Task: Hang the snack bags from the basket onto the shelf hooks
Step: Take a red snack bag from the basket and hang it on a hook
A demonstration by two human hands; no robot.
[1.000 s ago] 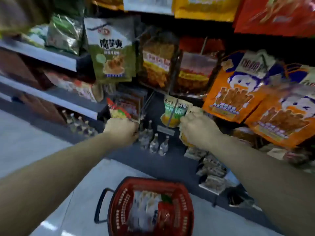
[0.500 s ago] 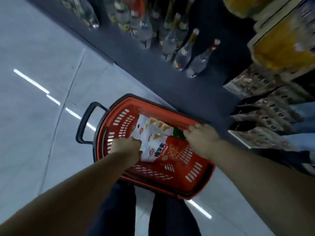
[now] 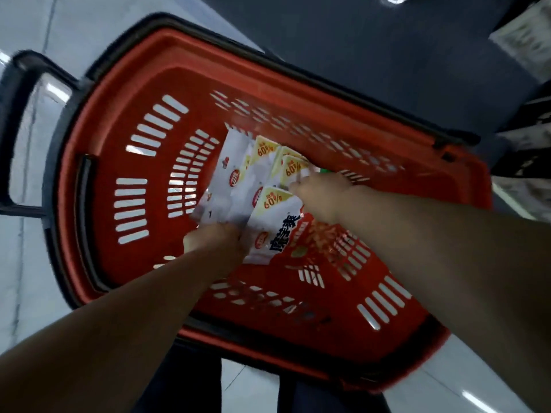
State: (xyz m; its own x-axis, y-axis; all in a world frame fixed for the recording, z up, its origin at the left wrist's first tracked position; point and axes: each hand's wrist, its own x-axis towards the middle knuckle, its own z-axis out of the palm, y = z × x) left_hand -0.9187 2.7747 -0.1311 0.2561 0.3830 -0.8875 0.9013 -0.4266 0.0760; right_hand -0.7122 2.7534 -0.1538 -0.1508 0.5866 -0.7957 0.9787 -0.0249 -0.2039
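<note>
Head view looks straight down into a red plastic basket (image 3: 98, 180) with slotted walls and a dark rim, standing on a pale tiled floor (image 3: 18, 278). A dark loop handle (image 3: 12, 120) sticks out at the basket's left end. On the basket bottom lies a small heap of snack bags (image 3: 238, 186), white with yellow corner patches printed "60%" and red lower halves; they overlap and fan out, so an exact count is not possible. The nearest bag (image 3: 277, 228) lies on top toward the viewer, with large dark characters on its front. Left hand (image 3: 213, 242) is down in the basket at the near edge of the heap, fingers curled over the lower edge of the white bags; it appears to grip them, though the fingertips are hidden under the packaging. Right hand (image 3: 320, 195) reaches in from the right, its fingertips touching the top corners of the bags at the far side of the heap; blur hides whether it pinches a bag or only touches, so its grip cannot be told. Both forearms are bare. Dark trouser legs (image 3: 185, 383) show below the basket's near rim. Top of frame: a dark shelf base (image 3: 372, 40), with blurred packaged goods (image 3: 524, 46) at the right edge.
</note>
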